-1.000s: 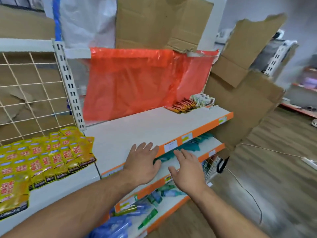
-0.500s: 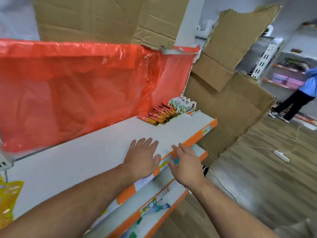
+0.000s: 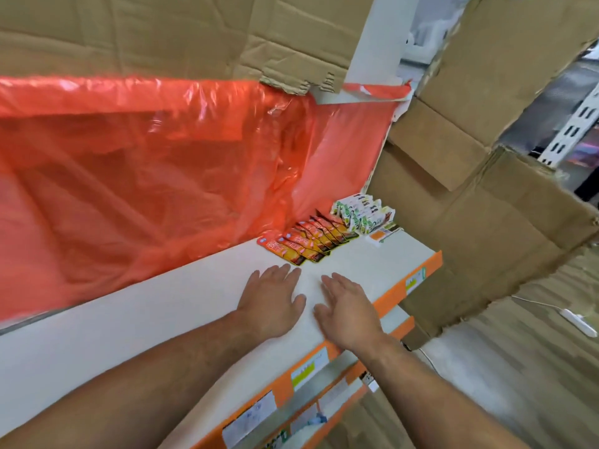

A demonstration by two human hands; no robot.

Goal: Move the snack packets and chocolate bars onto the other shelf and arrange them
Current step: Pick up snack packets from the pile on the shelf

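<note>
A row of overlapping red and orange snack packets (image 3: 306, 239) lies at the back of the white shelf (image 3: 162, 319), against the red plastic sheet. To their right stand several white and green packets (image 3: 363, 213). My left hand (image 3: 272, 303) is flat and open over the shelf, fingers straight, just short of the red packets. My right hand (image 3: 348, 311) is open beside it, fingers straight, near the shelf's orange front edge. Neither hand holds anything.
A red plastic sheet (image 3: 146, 176) covers the shelf's back. Torn cardboard (image 3: 470, 222) stands at the right end and above. Lower shelves (image 3: 334, 400) with orange edges and price labels sit below. A white cable and power strip (image 3: 580, 322) lie on the wooden floor.
The view has swung right and the yellow packets on the left shelf have gone out of view. Both hands have moved forward over the white shelf towards the red packets.
</note>
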